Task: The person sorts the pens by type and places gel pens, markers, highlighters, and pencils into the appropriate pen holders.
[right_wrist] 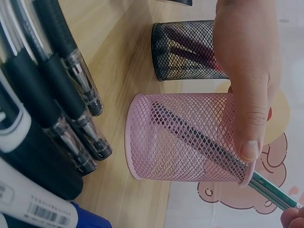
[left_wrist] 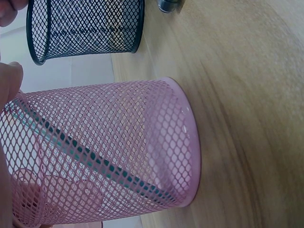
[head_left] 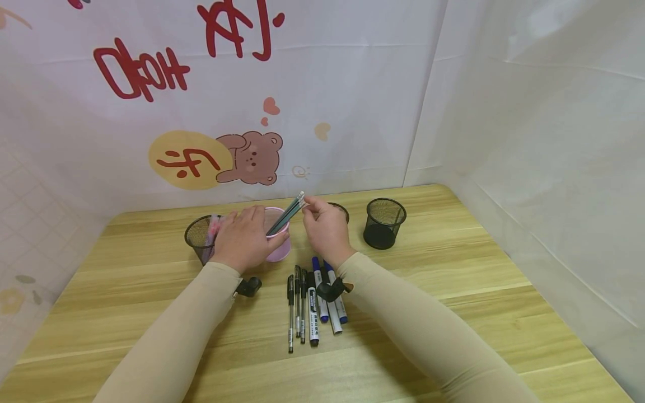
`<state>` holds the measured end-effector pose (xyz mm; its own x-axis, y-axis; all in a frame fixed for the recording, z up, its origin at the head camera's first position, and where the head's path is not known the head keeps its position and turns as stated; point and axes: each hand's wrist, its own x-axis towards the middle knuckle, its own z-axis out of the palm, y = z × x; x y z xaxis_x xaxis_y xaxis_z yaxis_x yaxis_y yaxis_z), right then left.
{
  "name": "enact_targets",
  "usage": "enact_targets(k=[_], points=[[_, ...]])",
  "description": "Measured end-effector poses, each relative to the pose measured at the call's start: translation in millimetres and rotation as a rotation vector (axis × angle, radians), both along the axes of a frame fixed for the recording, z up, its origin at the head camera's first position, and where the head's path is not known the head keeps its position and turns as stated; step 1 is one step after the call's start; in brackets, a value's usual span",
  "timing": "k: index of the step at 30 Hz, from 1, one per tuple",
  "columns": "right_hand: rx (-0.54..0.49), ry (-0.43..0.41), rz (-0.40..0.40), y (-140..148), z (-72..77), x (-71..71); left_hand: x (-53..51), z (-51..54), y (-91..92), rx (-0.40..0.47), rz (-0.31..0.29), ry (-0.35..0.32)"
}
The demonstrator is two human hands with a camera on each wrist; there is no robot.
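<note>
A pink mesh pen cup [head_left: 280,252] stands on the wooden table, held at its rim by my left hand [head_left: 244,238]. The thumb lies along the cup's outer wall in the right wrist view. Green pencils [right_wrist: 273,190] lean inside the cup, their white-tipped ends sticking out to the upper right. My right hand [head_left: 326,226] pinches the pencils near those upper ends. Through the mesh [left_wrist: 118,118], their lower ends show at the cup's bottom in the left wrist view. How many pencils there are I cannot tell.
Left of the pink cup, a black mesh cup [head_left: 198,237] contains pinkish pens. Another black mesh cup [head_left: 384,221] stands at right, and a third [head_left: 344,209] is mostly behind my right hand. Black gel pens [head_left: 290,313] and whiteboard markers [head_left: 313,313] lie in front, partly under my right wrist.
</note>
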<state>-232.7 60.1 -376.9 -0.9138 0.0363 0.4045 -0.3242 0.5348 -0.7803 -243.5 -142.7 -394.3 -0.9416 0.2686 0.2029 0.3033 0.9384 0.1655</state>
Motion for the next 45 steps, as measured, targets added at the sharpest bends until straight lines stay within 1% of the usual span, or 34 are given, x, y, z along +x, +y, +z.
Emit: enact_targets(k=[4,12,20,27,31,38,41,45], points=[[0.030,0.004,0.002,0,0.1,1.0,0.2,0.1,0.0,0.002,-0.001,-0.002],[0.054,-0.013,0.010,0,1.3,1.3,-0.3,-0.7,-1.0,-0.003,-0.003,0.002],[0.066,-0.055,0.032,2,3.1,1.8,0.4,-0.5,-1.3,-0.006,-0.004,0.005],[0.033,-0.062,0.057,8,6.4,4.5,1.2,0.2,-1.2,-0.004,-0.003,-0.004],[0.012,-0.064,0.050,14,8.7,6.4,1.1,0.2,-0.8,-0.004,-0.002,-0.009],[-0.005,-0.098,0.045,29,11.2,5.5,0.8,0.4,-0.7,-0.002,-0.001,-0.016],[0.001,-0.086,0.037,36,12.6,6.1,0.7,0.5,-1.0,-0.003,0.000,-0.021],[0.018,-0.028,0.010,45,12.4,5.6,0.5,0.5,-1.1,-0.002,0.002,-0.029]])
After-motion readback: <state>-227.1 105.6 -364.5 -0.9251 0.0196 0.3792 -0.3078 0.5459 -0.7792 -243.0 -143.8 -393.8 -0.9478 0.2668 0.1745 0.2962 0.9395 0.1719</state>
